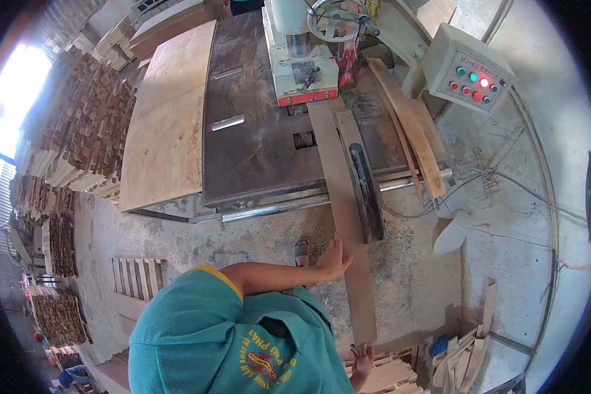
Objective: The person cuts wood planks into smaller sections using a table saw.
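A long brown board [335, 177] runs from under the machine head [306, 79], past the front edge of the dark machine table [262, 151], towards my body. My left hand [335, 260] is at the board's left edge, thumb and fingers around it; some fingers are hidden. At the board's near end is my right hand [362, 360], fingers apart, fingertips close to or against the end. A dark metal guide fence [368, 190] stands along the board's right side.
Curved wood strips [414, 138] lie right of the fence. A control box [469, 69] with lit buttons stands at upper right. A pale plywood panel [167, 118] adjoins the table. Stacked wood [88, 118] stands at left; offcuts [463, 361] lie lower right. Cables cross the floor.
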A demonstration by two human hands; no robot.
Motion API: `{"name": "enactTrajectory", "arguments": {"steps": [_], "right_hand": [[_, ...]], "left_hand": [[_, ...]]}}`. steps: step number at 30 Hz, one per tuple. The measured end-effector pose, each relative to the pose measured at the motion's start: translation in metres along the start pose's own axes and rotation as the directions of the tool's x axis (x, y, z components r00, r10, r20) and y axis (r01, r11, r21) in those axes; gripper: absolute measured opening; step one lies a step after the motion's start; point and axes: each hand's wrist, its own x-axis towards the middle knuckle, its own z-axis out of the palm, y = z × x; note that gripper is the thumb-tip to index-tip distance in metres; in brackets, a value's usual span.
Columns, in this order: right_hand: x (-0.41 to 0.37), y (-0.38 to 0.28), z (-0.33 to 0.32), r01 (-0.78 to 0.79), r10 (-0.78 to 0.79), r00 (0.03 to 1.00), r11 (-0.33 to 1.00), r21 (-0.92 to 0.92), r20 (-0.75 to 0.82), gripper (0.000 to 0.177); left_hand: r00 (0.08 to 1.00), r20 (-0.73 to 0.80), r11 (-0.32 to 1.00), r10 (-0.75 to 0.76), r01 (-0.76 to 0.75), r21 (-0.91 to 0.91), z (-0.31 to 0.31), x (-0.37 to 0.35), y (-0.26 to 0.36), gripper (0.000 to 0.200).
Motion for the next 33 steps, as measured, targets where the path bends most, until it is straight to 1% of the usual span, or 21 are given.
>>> {"name": "enactTrajectory", "arguments": {"steps": [2,3,5,6,8,9,10,11,12,14,15,16,18,19,21,23,25,27,28,30,33], "right_hand": [[0.009,-0.008,0.02,-0.015,0.015,1.0,1.0,-0.024,0.004,0.021],[0.014,-0.011,0.029,-0.027,0.028,1.0,0.999,-0.044,0.011,0.02],[0.025,-0.021,0.055,-0.039,0.041,0.999,0.997,-0.069,0.024,0.02],[0.031,-0.028,0.067,-0.05,0.054,0.998,0.995,-0.089,0.04,0.02],[0.054,-0.021,0.07,-0.081,0.087,0.993,0.994,-0.077,0.079,0.024],[0.06,-0.022,0.081,-0.075,0.08,0.993,0.996,-0.048,0.092,0.027],[0.064,-0.025,0.092,-0.071,0.073,0.992,0.997,-0.019,0.103,0.029],[0.072,-0.028,0.105,-0.032,0.039,0.988,0.998,-0.045,0.149,0.033],[0.074,-0.027,0.108,-0.034,0.042,0.988,0.998,-0.057,0.149,0.033],[0.081,-0.021,0.103,-0.05,0.048,0.996,0.998,0.026,0.074,0.035],[0.069,-0.042,0.12,-0.048,0.052,0.991,0.998,-0.033,0.123,0.036],[0.076,-0.039,0.121,-0.056,0.06,0.992,0.998,-0.037,0.115,0.036],[0.087,-0.034,0.123,-0.15,0.152,0.985,0.988,-0.035,0.08,0.034],[0.087,-0.033,0.122,-0.159,0.162,0.984,0.986,-0.04,0.07,0.034],[0.1,-0.034,0.137,-0.137,0.14,0.987,0.99,-0.042,0.079,0.03],[0.105,-0.044,0.167,-0.112,0.115,0.987,0.993,-0.039,0.114,0.03],[0.109,-0.048,0.177,-0.081,0.086,0.986,0.996,-0.037,0.144,0.029],[0.124,-0.042,0.18,-0.172,0.179,0.972,0.983,-0.058,0.152,0.031],[0.122,-0.049,0.194,-0.17,0.177,0.972,0.984,-0.058,0.152,0.031],[0.123,-0.056,0.218,-0.14,0.145,0.984,0.988,-0.06,0.102,0.032],[0.133,-0.062,0.245,-0.086,0.089,0.985,0.996,-0.032,0.147,0.032]], "left_hand": [[0.999,-0.02,0.996,-0.045,0.046,0.076,-0.014,0.019,0.002,0.086],[0.999,-0.019,0.996,-0.048,0.049,0.071,-0.02,0.028,0.003,0.086],[0.99,-0.102,0.988,-0.096,0.107,0.113,-0.03,0.047,0.002,0.084],[0.989,-0.105,0.988,-0.1,0.112,0.107,-0.034,0.057,-0.001,0.084],[0.978,-0.194,0.976,-0.075,0.112,0.188,-0.04,0.077,-0.01,0.084],[0.977,-0.197,0.976,-0.08,0.117,0.182,-0.05,0.09,-0.01,0.084],[0.976,-0.174,0.967,-0.127,0.161,0.198,-0.062,0.103,-0.008,0.083],[0.973,-0.15,0.955,-0.175,0.205,0.216,-0.073,0.112,-0.006,0.083],[0.971,-0.151,0.955,-0.184,0.213,0.207,-0.071,0.114,-0.01,0.083],[0.975,-0.201,0.92,-0.094,0.162,0.356,-0.06,0.119,-0.02,0.083],[0.974,-0.203,0.921,-0.101,0.169,0.351,-0.066,0.125,-0.019,0.083],[0.977,-0.175,0.92,-0.119,0.175,0.351,-0.073,0.127,-0.016,0.083],[0.981,-0.126,0.919,-0.149,0.185,0.349,-0.081,0.133,-0.015,0.083],[0.976,-0.157,0.928,-0.15,0.194,0.318,-0.083,0.141,-0.018,0.084],[0.969,-0.194,0.935,-0.152,0.205,0.289,-0.093,0.16,-0.023,0.085],[0.958,-0.276,0.905,-0.073,0.18,0.385,-0.097,0.173,-0.029,0.085],[0.962,-0.252,0.902,-0.109,0.202,0.381,-0.108,0.187,-0.031,0.085],[0.964,-0.23,0.899,-0.136,0.218,0.38,-0.117,0.2,-0.034,0.085],[0.962,-0.239,0.907,-0.135,0.217,0.36,-0.121,0.207,-0.038,0.085],[0.96,-0.248,0.916,-0.132,0.214,0.34,-0.129,0.221,-0.042,0.084],[0.949,-0.281,0.9,-0.14,0.24,0.363,-0.143,0.241,-0.045,0.084]]}}
